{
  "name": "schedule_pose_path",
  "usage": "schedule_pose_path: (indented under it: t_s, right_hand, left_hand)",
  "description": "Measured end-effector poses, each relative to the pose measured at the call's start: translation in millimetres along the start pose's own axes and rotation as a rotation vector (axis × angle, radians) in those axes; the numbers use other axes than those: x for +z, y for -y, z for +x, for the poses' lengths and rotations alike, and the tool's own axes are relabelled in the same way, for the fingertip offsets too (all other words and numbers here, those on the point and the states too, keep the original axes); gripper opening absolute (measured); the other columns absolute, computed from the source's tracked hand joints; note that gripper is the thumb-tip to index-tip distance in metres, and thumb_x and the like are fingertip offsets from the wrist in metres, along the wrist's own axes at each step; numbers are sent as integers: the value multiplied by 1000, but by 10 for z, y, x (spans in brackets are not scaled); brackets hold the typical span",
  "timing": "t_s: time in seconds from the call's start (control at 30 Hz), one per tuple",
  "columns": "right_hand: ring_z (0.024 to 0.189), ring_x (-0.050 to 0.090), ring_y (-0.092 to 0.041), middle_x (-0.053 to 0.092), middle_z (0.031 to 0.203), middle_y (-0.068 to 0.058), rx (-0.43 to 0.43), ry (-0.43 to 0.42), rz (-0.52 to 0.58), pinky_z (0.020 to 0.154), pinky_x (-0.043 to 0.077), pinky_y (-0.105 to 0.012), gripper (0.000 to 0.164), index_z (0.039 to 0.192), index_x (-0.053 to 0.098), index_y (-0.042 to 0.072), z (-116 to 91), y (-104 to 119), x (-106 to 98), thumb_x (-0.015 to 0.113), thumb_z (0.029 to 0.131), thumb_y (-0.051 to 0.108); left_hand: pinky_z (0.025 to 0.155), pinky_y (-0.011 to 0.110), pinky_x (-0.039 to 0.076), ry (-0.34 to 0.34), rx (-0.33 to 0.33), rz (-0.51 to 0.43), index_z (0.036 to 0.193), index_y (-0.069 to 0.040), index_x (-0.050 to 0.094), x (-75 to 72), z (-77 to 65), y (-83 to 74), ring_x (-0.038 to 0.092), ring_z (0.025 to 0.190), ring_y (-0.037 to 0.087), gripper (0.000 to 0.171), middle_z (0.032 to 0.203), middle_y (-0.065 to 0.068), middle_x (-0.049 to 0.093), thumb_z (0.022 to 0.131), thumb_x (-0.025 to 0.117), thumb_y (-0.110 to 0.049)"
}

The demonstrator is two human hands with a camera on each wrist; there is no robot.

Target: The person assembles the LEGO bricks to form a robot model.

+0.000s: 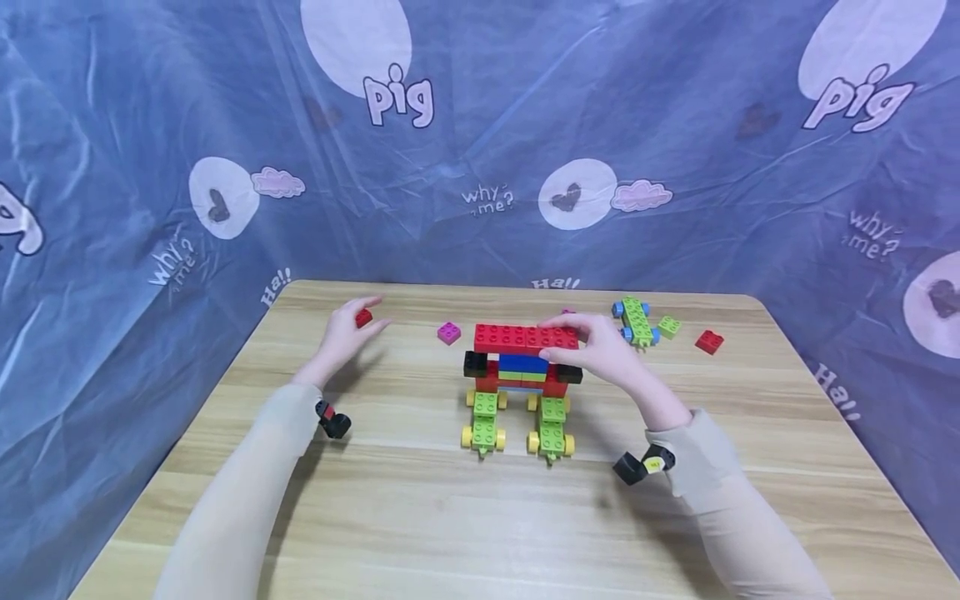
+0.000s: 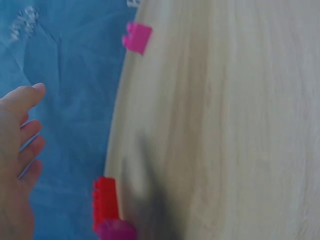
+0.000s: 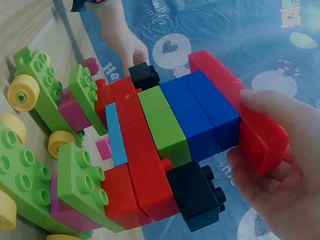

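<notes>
A model of stacked bricks stands mid-table, with a long red brick across its top, a blue brick under that and black bricks at the sides. Its base is two green wheeled cars with yellow wheels. My right hand grips the right end of the top red brick, thumb on one face and fingers curled under it. At the far left, my left hand is held with fingers apart and nothing between them. A small red brick lies near it, next to a magenta piece.
A magenta brick lies between the left hand and the model. At the back right are a green car with blue wheels, a green brick and a red brick. A blue printed curtain hangs behind the table.
</notes>
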State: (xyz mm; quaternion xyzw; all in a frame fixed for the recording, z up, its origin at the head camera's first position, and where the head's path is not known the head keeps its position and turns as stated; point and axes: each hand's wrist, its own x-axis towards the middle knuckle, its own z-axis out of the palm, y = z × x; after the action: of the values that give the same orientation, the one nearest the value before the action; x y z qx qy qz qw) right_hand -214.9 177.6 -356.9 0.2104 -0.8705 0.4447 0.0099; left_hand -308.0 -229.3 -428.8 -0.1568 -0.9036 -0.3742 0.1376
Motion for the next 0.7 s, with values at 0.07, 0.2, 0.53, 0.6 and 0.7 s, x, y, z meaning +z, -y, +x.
schedule_pose_path:
  t_s: [0.07, 0.2, 0.53, 0.6, 0.7]
  right_hand:
    - [84, 63, -20, 68, 104, -10, 2, 1, -3, 72, 52, -26, 43, 118, 67, 7, 0, -5, 4, 79, 80, 23]
    - [85, 63, -19, 68, 104, -10, 8, 0, -11, 74, 52, -26, 44, 119, 67, 7, 0, -13, 6, 79, 80, 24]
    - [82, 62, -20, 67, 102, -9, 15, 4, -9, 71, 52, -29, 44, 119, 67, 7, -8, -7, -1, 79, 80, 24]
    - [81, 62, -20, 67, 101, -9, 9, 4, -8, 71, 52, -29, 44, 118, 67, 7, -7, -9, 0, 79, 80, 23]
    - [81, 62, -20, 67, 101, -9, 4, -3, -8, 71, 52, -28, 43, 118, 68, 7, -7, -12, 1, 79, 79, 22]
  left_hand:
    - [107, 51, 37, 19, -19, 20, 133, 3, 53, 7, 16, 88, 48, 125, 41, 50, 135, 25, 53, 88, 69, -15]
    - [105, 53, 39, 74, -71, 56, 136, 3, 49, -15, 64, 225, 47, 125, 44, 55, 138, 27, 49, 89, 69, -18]
    - [110, 56, 30, 185, -180, 83, 144, 3, 37, -164, 152, 457, 34, 135, 44, 66, 147, 27, 37, 90, 68, -20]
    - [109, 56, 32, 211, -191, 87, 145, 4, 34, -189, 161, 497, 35, 134, 44, 69, 148, 28, 35, 90, 68, -20]
    - [107, 55, 36, 258, -201, 75, 146, 6, 30, -217, 178, 553, 38, 132, 45, 71, 148, 30, 33, 90, 67, -17]
